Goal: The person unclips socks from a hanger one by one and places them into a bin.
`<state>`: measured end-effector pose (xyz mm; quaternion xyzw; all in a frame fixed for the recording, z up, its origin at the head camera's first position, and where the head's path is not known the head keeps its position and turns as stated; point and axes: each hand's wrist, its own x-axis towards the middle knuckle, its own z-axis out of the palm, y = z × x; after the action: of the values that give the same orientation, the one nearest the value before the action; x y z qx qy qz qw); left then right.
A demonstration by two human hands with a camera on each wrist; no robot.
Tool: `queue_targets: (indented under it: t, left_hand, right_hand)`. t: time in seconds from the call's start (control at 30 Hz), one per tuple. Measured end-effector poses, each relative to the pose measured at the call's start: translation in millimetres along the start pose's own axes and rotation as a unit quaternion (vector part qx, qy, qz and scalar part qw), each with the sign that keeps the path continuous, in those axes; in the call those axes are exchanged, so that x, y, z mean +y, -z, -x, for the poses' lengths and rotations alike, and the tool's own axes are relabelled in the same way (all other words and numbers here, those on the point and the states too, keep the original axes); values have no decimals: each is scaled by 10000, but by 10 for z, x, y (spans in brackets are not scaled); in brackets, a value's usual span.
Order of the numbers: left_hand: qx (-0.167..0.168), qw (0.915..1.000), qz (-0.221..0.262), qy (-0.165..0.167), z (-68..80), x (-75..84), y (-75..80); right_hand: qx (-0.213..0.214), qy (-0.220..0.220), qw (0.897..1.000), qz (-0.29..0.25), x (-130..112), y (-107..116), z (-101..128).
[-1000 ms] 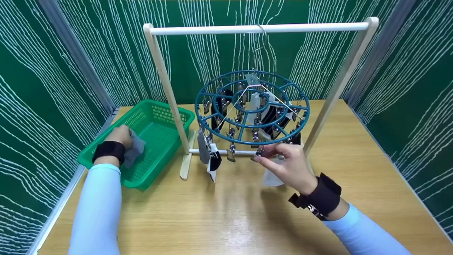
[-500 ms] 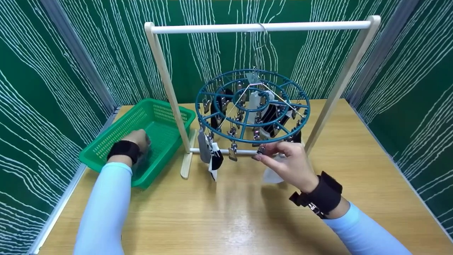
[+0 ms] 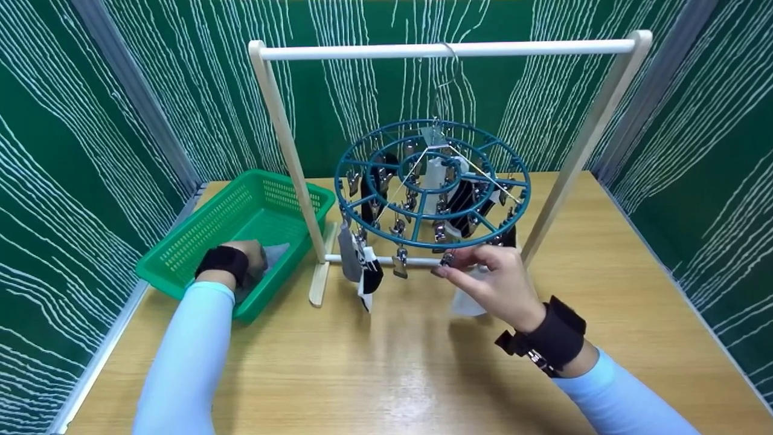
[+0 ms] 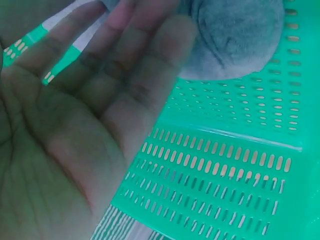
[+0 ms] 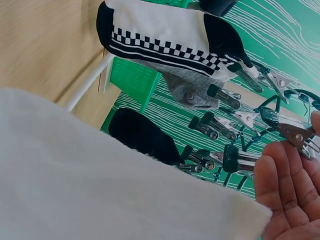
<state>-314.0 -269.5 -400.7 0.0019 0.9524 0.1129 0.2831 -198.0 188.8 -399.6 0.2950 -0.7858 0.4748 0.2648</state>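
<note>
My left hand [image 3: 249, 257] is down inside the green basket [image 3: 199, 220]. In the left wrist view this hand [image 4: 125, 45] lies flat with straight fingers, their tips against a grey sock [image 4: 235, 35] on the basket floor. The same grey sock [image 3: 276, 252] shows beside the hand in the head view. My right hand [image 3: 452, 266] pinches a metal clip [image 3: 445, 258] on the front rim of the teal round hanger [image 3: 423, 244]. A white sock [image 3: 465, 301] hangs from that clip. In the right wrist view the clip [image 5: 292, 134] lies by the fingers and the white sock [image 5: 100, 190] fills the foreground.
The hanger hangs by a hook from a white rack [image 3: 447, 49] standing on the wooden table [image 3: 386, 374]. Several other socks hang from its clips, among them a checkered one [image 3: 368, 278] and a grey one [image 3: 347, 251]. Green patterned walls close in three sides.
My left hand has carried the grey sock down and to the right into the basket and opened over it. The right hand has stayed at the clip.
</note>
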Motion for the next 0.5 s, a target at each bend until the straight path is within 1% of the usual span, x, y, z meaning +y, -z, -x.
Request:
queue_targets:
  t: [0.07, 0.17, 0.2, 0.27, 0.33, 0.4, 0.5]
  left_hand:
    - [-45, 9999, 108, 37, -13, -26, -11]
    - [-93, 9987, 509, 14, -20, -70, -21]
    - [-85, 9984, 560, -38, -23, -90, -19]
    - [53, 9984, 546, -161, -55, -134, -5]
    - [379, 9975, 452, -402, -101, -182, 33]
    - [842, 9942, 308, -598, -147, -223, 90]
    - [1549, 9835, 458, -812, -179, -254, 196]
  right_hand:
    - [-22, -31, 10000, -10, -7, 2, -1]
    - [-44, -50, 10000, -45, -14, 2, -6]
    - [-47, -23, 10000, -54, -15, -2, -10]
    - [-56, 64, 10000, -44, -10, -10, -15]
    - [-35, 150, 9999, -59, -1, -19, -18]
    - [1, 218, 9997, -76, 5, -26, -19]
    - [46, 228, 9997, -102, 11, -28, -17]
